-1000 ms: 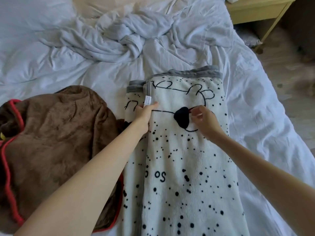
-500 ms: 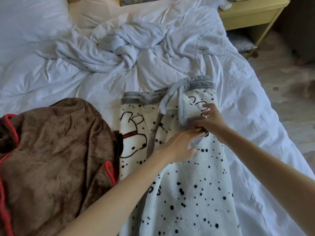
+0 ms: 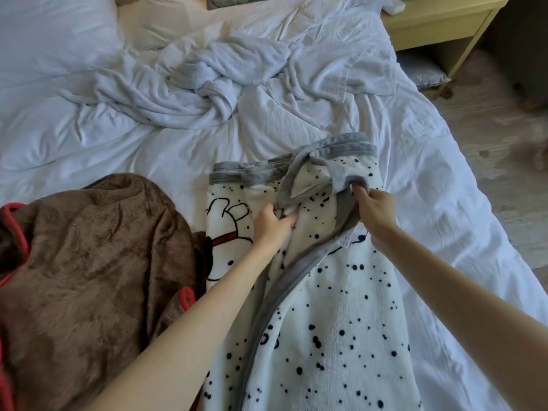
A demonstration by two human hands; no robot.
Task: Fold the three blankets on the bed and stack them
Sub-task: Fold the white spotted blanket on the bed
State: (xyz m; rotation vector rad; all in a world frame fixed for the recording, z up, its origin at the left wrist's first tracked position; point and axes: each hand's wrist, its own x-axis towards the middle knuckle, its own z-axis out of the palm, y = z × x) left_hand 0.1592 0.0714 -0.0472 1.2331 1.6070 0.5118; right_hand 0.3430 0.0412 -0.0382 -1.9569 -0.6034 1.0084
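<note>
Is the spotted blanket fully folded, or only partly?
Partly folded. The spotted blanket lies as a long layered strip, but the left hand and right hand grip its grey-edged far end, which is lifted and bunched.

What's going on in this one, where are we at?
A person is partway through folding the spotted blanket, which lies lengthwise on the bed. The left hand holds a bunched fold near its far end; the right hand pinches a grey-trimmed corner beside it. The brown blanket lies crumpled to the left and the white blanket is heaped farther up the bed, both unfolded. Nothing is stacked yet.
</note>
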